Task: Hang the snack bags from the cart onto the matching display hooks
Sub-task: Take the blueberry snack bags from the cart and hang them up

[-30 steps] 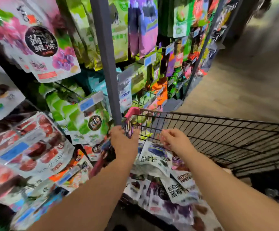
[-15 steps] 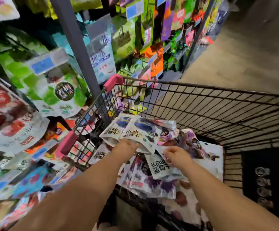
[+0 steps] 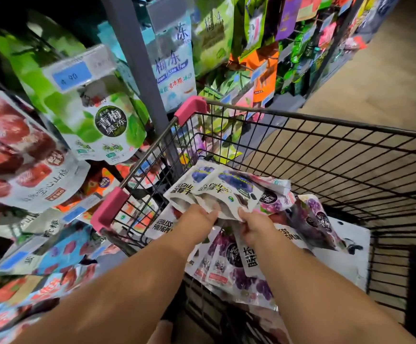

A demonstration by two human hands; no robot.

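Head view: green jelly bags (image 3: 102, 125) hang on the display rack (image 3: 137, 70) at left. Inside the wire cart (image 3: 326, 121), the left hand (image 3: 197, 220) and right hand (image 3: 255, 228) curl their fingers round white blueberry bags (image 3: 229, 192), held just above the bag pile (image 3: 226, 266).

The black, pink-cornered wire cart (image 3: 326, 119) carries a loose heap of snack bags (image 3: 236, 276) — overlapping, mostly flat.

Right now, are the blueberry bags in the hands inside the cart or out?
Inside: left hand and right hand grip blueberry bags between the cart walls.
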